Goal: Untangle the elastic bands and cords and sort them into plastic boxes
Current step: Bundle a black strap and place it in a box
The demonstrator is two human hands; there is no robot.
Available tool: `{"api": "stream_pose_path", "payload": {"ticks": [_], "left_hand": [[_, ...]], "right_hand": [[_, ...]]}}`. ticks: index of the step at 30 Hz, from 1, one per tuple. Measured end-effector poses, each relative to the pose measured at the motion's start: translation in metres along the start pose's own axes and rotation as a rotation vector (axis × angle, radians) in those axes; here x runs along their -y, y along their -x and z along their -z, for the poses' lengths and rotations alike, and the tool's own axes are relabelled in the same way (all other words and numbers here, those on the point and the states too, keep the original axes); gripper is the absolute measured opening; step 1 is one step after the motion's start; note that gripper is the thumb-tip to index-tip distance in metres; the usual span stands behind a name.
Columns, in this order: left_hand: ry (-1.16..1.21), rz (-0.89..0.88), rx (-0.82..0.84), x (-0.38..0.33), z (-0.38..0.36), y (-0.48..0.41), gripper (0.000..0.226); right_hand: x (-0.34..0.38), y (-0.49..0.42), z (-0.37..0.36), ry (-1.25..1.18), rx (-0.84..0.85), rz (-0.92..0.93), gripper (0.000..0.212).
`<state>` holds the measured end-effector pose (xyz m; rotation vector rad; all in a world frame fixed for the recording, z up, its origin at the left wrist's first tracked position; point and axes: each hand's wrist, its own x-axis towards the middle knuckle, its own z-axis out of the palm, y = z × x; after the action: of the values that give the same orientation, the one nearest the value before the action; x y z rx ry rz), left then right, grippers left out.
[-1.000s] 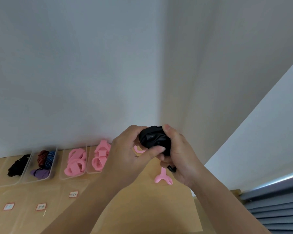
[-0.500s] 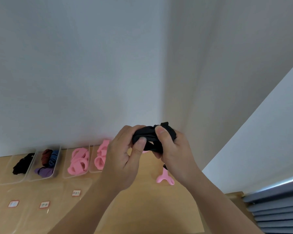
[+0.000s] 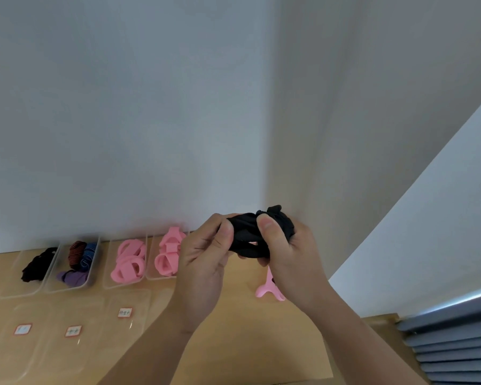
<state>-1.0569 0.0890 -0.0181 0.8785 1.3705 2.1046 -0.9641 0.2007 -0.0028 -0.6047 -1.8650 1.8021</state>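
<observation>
Basically both hands, left and right, pinch the black tangle mid-air, thumbs on top, likely to tease bands apart.

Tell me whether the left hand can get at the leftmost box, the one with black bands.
Probably yes, once it lets go: left hand and right hand both grip the black tangle. The leftmost box is open-topped, with only low boxes in between.
</observation>
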Motion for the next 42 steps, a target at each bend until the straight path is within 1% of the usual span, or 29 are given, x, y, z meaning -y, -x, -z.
{"api": "stream_pose_path", "payload": {"ticks": [4,8,10,12,14,16,18,20,24,28,30,32,34,36,37,39,40,41,42], "left_hand": [[-0.002,0.047,0.001,-0.002,0.001,0.001,0.048],[-0.017,0.127,0.078,-0.008,0.006,0.002,0.042],[-0.114,0.132,0.127,-0.012,0.007,0.001,0.038],[-0.209,0.143,0.159,-0.015,0.008,0.0,0.042],[-0.276,0.179,0.152,-0.017,0.01,-0.002,0.046],[-0.354,0.201,0.152,-0.02,0.012,-0.001,0.047],[-0.464,0.196,0.166,-0.021,0.014,0.0,0.041],[-0.543,0.185,0.159,-0.021,0.011,0.002,0.044],[-0.57,0.184,0.118,-0.021,0.007,0.001,0.052],[-0.577,0.203,0.147,-0.022,0.013,0.0,0.051],[-0.517,0.243,0.157,-0.023,0.015,0.001,0.051],[-0.396,0.321,0.172,-0.025,0.019,0.002,0.044],[-0.308,0.407,0.205,-0.03,0.024,0.0,0.033],[-0.28,0.516,0.219,-0.037,0.03,-0.005,0.035],[-0.304,0.572,0.248,-0.04,0.033,-0.008,0.039],[-0.343,0.66,0.391,-0.045,0.035,-0.012,0.036],[-0.312,0.675,0.458,-0.046,0.033,-0.012,0.033],[-0.253,0.673,0.486,-0.046,0.03,-0.013,0.031],[-0.193,0.663,0.476,-0.046,0.026,-0.013,0.03]], "right_hand": [[0.0,0.001,0.001,-0.103,0.09,-0.102,0.055],[-0.002,0.0,0.005,-0.169,0.133,-0.307,0.064],[0.0,0.0,0.007,-0.201,0.128,-0.367,0.061],[0.001,-0.001,0.007,-0.218,0.12,-0.415,0.057],[0.0,-0.001,0.005,-0.228,0.116,-0.463,0.054],[-0.001,-0.002,0.003,-0.213,0.103,-0.5,0.055],[-0.001,-0.003,0.001,-0.194,0.073,-0.528,0.057],[-0.002,-0.003,-0.001,-0.19,0.055,-0.54,0.056],[-0.002,-0.005,-0.004,-0.182,0.062,-0.553,0.051],[-0.003,-0.004,-0.004,-0.188,0.084,-0.576,0.058],[-0.005,-0.004,-0.006,-0.168,0.092,-0.549,0.059],[-0.006,-0.003,-0.007,-0.108,0.093,-0.45,0.059],[-0.007,-0.003,-0.004,0.029,0.122,-0.265,0.05],[-0.008,-0.002,0.0,0.193,0.182,-0.071,0.035],[-0.009,-0.002,0.003,0.245,0.196,-0.006,0.03],[-0.01,-0.004,0.007,0.268,0.175,0.09,0.024],[-0.009,-0.006,0.009,0.276,0.155,0.136,0.022],[-0.006,-0.007,0.009,0.288,0.144,0.175,0.021],[-0.004,-0.01,0.01,0.292,0.143,0.203,0.021]]}}
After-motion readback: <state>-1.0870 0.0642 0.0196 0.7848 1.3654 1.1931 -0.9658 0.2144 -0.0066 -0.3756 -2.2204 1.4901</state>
